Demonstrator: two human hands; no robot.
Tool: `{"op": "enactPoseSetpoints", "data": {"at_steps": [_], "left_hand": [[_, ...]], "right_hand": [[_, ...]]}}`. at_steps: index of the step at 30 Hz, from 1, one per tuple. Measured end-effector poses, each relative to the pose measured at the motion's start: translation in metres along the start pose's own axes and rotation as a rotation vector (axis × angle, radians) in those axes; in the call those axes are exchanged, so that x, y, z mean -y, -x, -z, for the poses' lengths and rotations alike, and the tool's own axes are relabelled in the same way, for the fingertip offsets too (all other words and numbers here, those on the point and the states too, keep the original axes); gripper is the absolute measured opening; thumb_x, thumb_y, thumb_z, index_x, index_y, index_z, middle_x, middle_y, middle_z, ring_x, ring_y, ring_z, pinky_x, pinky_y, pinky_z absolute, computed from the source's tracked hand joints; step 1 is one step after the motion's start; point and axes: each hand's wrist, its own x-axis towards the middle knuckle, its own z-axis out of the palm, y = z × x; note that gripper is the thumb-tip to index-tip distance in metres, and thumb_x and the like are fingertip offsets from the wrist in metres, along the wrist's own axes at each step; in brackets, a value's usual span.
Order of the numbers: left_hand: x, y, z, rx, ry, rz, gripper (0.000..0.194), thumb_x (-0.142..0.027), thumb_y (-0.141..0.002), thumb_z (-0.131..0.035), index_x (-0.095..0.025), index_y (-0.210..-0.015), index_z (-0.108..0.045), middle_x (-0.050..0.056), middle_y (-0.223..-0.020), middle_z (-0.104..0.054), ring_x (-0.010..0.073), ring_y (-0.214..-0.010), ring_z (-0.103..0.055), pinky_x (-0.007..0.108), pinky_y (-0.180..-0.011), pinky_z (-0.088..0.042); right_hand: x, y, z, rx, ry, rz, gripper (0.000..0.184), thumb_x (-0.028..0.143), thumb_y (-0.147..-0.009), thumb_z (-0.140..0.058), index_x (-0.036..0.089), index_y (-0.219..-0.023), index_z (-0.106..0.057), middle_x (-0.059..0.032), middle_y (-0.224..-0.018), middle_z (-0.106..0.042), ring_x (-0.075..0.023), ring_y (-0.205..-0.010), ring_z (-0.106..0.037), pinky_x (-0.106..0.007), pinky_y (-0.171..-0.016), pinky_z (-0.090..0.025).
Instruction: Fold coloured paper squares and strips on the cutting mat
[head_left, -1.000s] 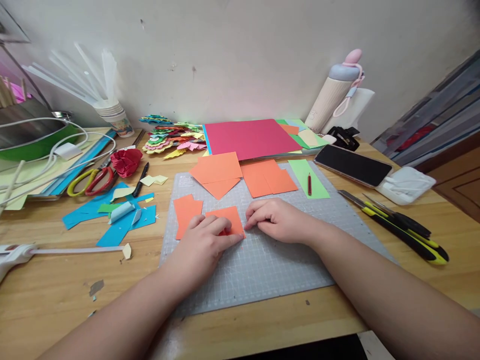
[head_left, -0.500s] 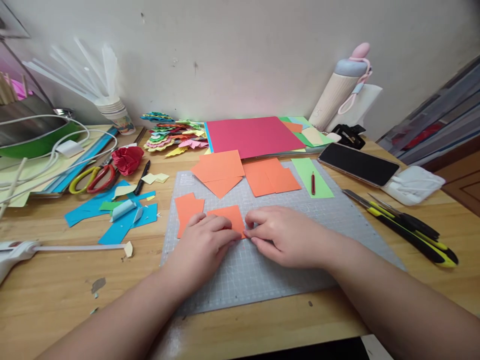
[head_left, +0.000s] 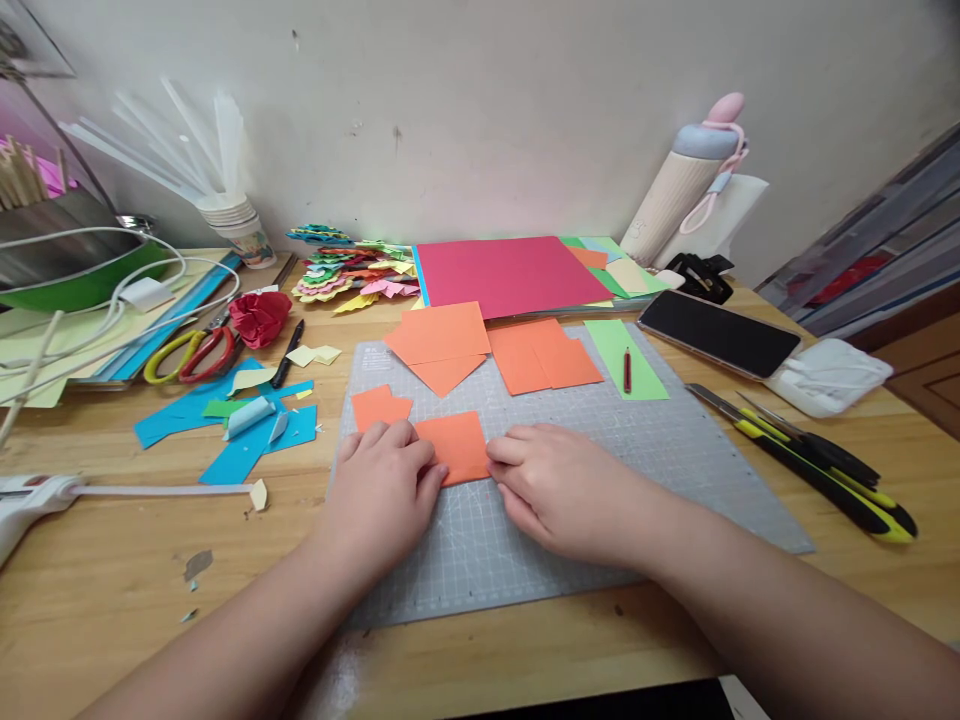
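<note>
A small orange piece of paper [head_left: 459, 447] lies on the grey cutting mat [head_left: 480, 560] between my two hands. My left hand [head_left: 386, 482] is closed at its left edge, with the thumb by the lower left corner and the other fingers curled. At the lower right corner, my right hand [head_left: 559, 487] pinches the paper between thumb and fingers. Part of another orange piece [head_left: 379, 407] shows behind my left fingers. Farther back on the mat lie overlapping orange pieces [head_left: 446, 332], more orange pieces [head_left: 529, 355] and a light green strip [head_left: 611, 350] with a short pencil [head_left: 628, 371].
To the right are a yellow-black utility knife [head_left: 817, 470], a phone [head_left: 720, 333] and a white case [head_left: 832, 375]. Left are scissors [head_left: 191, 355], blue scraps [head_left: 232, 455], a black pen [head_left: 289, 353] and a glue gun [head_left: 37, 497]. A magenta sheet [head_left: 510, 275] lies behind.
My left hand has slid left and off the paper's middle to its left edge, uncovering more of it. My right hand has closed in on the right corner. The view has shifted slightly.
</note>
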Motion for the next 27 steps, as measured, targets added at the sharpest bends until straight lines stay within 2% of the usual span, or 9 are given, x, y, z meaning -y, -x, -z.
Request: {"op": "enactPoseSetpoints", "data": {"at_steps": [4,7,11,14,16,20,23,27], "left_hand": [[0.0,0.0,0.0,-0.013,-0.064,-0.03,0.025,-0.031,-0.09,-0.044,-0.02,-0.077,-0.062,0.004,-0.084,-0.057,0.0237,-0.085,-0.05,0.042,-0.077,-0.035],[-0.001,0.003,0.001,-0.106,-0.046,-0.097,0.017,-0.025,-0.089,-0.046,-0.02,-0.082,-0.06,0.004,-0.087,-0.058,0.0227,-0.087,-0.05,0.039,-0.075,-0.035],[-0.015,0.017,-0.001,-0.185,-0.108,-0.3,0.021,-0.015,-0.088,-0.046,-0.021,-0.099,-0.063,0.003,-0.09,-0.059,0.0217,-0.087,-0.05,0.037,-0.074,-0.035],[-0.029,0.028,-0.009,-0.149,-0.238,-0.347,0.033,-0.015,-0.087,-0.047,-0.014,-0.119,-0.057,0.005,-0.086,-0.059,0.0229,-0.08,-0.05,0.036,-0.069,-0.036],[-0.035,0.032,-0.015,-0.136,-0.298,-0.347,0.037,-0.018,-0.091,-0.042,-0.011,-0.125,-0.053,0.006,-0.085,-0.06,0.0235,-0.079,-0.05,0.037,-0.068,-0.036],[-0.038,0.031,-0.021,-0.071,-0.36,-0.4,0.038,-0.012,-0.085,-0.041,-0.011,-0.118,-0.059,0.01,-0.093,-0.062,0.0244,-0.083,-0.05,0.036,-0.07,-0.038],[-0.036,0.03,-0.018,-0.046,-0.378,-0.445,0.039,-0.009,-0.079,-0.042,-0.01,-0.111,-0.064,0.011,-0.097,-0.064,0.025,-0.086,-0.051,0.036,-0.073,-0.038],[-0.029,0.036,-0.012,-0.051,-0.415,-0.45,0.039,-0.009,-0.079,-0.042,-0.006,-0.11,-0.065,0.012,-0.108,-0.065,0.0254,-0.089,-0.052,0.037,-0.074,-0.039]], "right_hand": [[0.001,-0.002,0.0,0.003,0.005,0.004,0.021,0.016,-0.084,-0.042,0.017,-0.071,-0.058,-0.0034,-0.078,-0.057,-0.0166,-0.071,-0.046,-0.033,-0.065,-0.035],[0.0,-0.003,0.001,0.004,0.006,0.011,0.02,0.015,-0.084,-0.042,0.016,-0.071,-0.058,-0.0037,-0.078,-0.058,-0.0169,-0.072,-0.047,-0.033,-0.066,-0.035],[0.0,-0.003,0.001,0.0,0.013,0.03,0.02,0.016,-0.084,-0.043,0.016,-0.072,-0.059,-0.0046,-0.078,-0.058,-0.0171,-0.073,-0.048,-0.033,-0.067,-0.035],[0.0,-0.003,0.0,0.003,0.013,0.027,0.019,0.016,-0.083,-0.044,0.015,-0.071,-0.058,-0.0049,-0.078,-0.059,-0.0168,-0.073,-0.047,-0.032,-0.066,-0.035],[0.0,-0.002,0.0,0.003,0.011,0.023,0.018,0.015,-0.082,-0.044,0.015,-0.071,-0.058,-0.0051,-0.078,-0.059,-0.0167,-0.073,-0.047,-0.032,-0.066,-0.035],[0.002,-0.001,-0.001,-0.009,0.024,0.023,0.017,0.014,-0.082,-0.044,0.015,-0.071,-0.058,-0.0052,-0.077,-0.059,-0.0168,-0.073,-0.048,-0.032,-0.065,-0.034],[0.004,-0.001,-0.001,-0.014,0.051,0.032,0.017,0.013,-0.081,-0.044,0.016,-0.071,-0.058,-0.0048,-0.078,-0.059,-0.017,-0.072,-0.048,-0.033,-0.064,-0.033],[0.004,0.0,-0.001,-0.009,0.069,0.046,0.019,0.015,-0.082,-0.044,0.016,-0.069,-0.058,-0.0044,-0.077,-0.059,-0.017,-0.071,-0.048,-0.033,-0.062,-0.032]]}}
